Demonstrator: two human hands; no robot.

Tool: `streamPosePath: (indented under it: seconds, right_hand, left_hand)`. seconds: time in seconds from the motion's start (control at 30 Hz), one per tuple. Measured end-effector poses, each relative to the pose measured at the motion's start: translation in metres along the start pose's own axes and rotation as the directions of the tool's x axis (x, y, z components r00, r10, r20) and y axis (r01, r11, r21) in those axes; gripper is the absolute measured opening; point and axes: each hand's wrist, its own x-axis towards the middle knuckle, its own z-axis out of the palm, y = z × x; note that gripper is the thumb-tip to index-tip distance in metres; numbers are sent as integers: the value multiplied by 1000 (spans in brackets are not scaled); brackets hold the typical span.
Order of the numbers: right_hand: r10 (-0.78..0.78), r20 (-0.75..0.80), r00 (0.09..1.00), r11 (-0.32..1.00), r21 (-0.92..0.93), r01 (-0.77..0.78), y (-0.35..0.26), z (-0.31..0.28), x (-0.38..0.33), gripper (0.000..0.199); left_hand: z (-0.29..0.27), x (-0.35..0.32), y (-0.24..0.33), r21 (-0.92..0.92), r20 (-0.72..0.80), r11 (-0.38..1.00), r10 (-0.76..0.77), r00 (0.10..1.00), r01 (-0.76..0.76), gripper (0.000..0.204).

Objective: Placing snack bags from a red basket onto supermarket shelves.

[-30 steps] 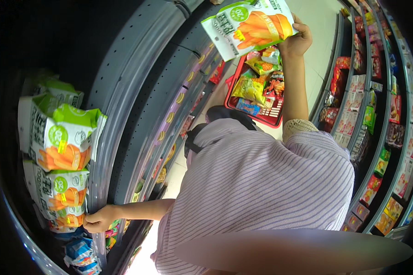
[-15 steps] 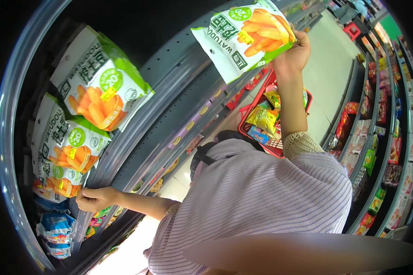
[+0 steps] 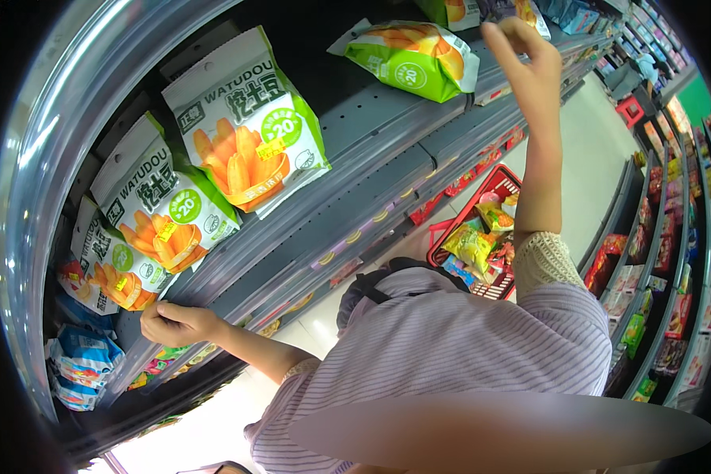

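My right hand (image 3: 532,67), thumb and fingers apart, is raised at the far part of the shelf with nothing held. Its fingertips overlap a purple snack packet (image 3: 539,17); I cannot tell if they touch. Just left of it, a white-and-green snack bag (image 3: 411,63) with orange potato sticks leans back on the shelf. Three matching bags stand along the shelf to the left: a large front one (image 3: 245,142), a middle one (image 3: 162,209) and a partly hidden one (image 3: 107,265). My left hand (image 3: 180,324) is closed at the shelf's front edge, its palm hidden.
The dark shelf (image 3: 336,142) has a clear front rail. Blue-and-white packets (image 3: 85,363) lie at its near left end. A red basket (image 3: 494,288) of snack packets stands on the floor. Stocked shelves (image 3: 640,276) line the aisle's right side; a red stool (image 3: 630,111) is farther off.
My right hand has let go of the snack bag, which now rests on the shelf, and has moved beyond it. The view has turned rightward; my left hand stays by the shelf edge.
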Motion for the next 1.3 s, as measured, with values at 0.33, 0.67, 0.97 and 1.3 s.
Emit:
streamPosePath:
  seconds: [0.33,0.67,0.97,1.3]
  right_hand:
    - [-41,592,805,938,-255,236,-33,52,40,71]
    - [-32,460,887,998,57,6,36,199,121,66]
    - [-533,261,805,805,-136,577,7,295,90,71]
    - [26,648,761,951,218,-219,3,259,93,94]
  left_hand:
    - [-1,-1,-4,-15,11,1000,-4,1000,5,27]
    - [1,1,-1,-19,-10,999,31,999,-31,27]
    - [-1,-2,-5,-12,5,1000,28,1000,-28,27]
    - [3,-2,-2,-1,-15,1000,-11,1000,11,26]
